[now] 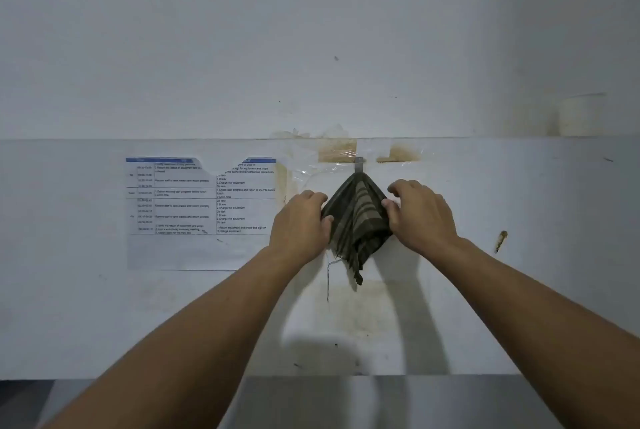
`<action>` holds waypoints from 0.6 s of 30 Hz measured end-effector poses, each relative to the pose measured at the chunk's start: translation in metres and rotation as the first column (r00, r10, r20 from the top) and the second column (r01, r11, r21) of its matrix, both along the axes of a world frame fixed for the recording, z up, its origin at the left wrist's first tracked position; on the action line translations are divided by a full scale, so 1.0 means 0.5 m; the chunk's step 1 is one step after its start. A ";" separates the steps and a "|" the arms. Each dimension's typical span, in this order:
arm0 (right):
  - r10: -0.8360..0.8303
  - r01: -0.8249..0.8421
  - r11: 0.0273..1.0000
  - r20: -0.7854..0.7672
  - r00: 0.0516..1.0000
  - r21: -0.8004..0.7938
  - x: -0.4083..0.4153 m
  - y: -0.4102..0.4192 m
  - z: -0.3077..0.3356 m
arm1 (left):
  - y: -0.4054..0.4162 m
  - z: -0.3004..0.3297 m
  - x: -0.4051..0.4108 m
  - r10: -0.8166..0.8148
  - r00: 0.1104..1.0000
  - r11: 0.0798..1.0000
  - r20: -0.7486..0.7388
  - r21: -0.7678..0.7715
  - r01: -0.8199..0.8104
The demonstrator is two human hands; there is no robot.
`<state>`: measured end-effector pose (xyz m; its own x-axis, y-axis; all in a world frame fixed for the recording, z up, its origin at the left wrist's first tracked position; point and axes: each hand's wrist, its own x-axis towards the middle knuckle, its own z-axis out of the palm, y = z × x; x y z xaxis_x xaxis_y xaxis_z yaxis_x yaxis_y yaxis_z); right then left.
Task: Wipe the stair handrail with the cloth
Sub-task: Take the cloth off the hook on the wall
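A dark olive striped cloth (356,220) hangs from a small grey hook (359,164) on the white wall, its lower corner and a loose thread dangling. My left hand (299,222) pinches the cloth's left edge between thumb and fingers. My right hand (420,214) grips the cloth's right edge the same way. Both arms reach straight forward. No handrail is in view.
A torn printed schedule sheet (201,203) is stuck to the wall left of the cloth. Yellowed tape patches (337,149) sit around the hook. A grey ledge (381,401) runs along the bottom. A white cup-like object (581,115) stands on the upper ledge at right.
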<state>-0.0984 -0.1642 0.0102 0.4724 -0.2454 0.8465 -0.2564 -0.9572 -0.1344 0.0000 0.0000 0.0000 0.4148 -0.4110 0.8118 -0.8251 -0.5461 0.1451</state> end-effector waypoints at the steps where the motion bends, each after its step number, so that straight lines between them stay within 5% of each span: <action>1: 0.004 -0.004 1.000 -0.003 1.000 0.023 0.004 -0.007 0.002 | -0.007 0.003 0.005 0.001 1.000 1.000 -0.018 -0.008 -0.001; 10: 0.018 -0.006 0.990 -0.085 0.996 0.139 0.054 -0.041 0.011 | -0.068 0.013 0.042 0.086 0.988 0.992 -0.127 -0.076 -0.096; 18: 0.084 -0.139 0.961 0.228 0.970 0.238 0.034 -0.043 0.070 | -0.026 0.067 0.035 -0.098 0.953 0.920 -0.285 -0.392 -0.023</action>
<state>-0.0814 -0.1860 0.0450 0.3240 -0.4185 0.8484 -0.0887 -0.9063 -0.4132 0.0177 -0.0129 0.0337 0.6491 -0.1101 0.7527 -0.7305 -0.3663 0.5763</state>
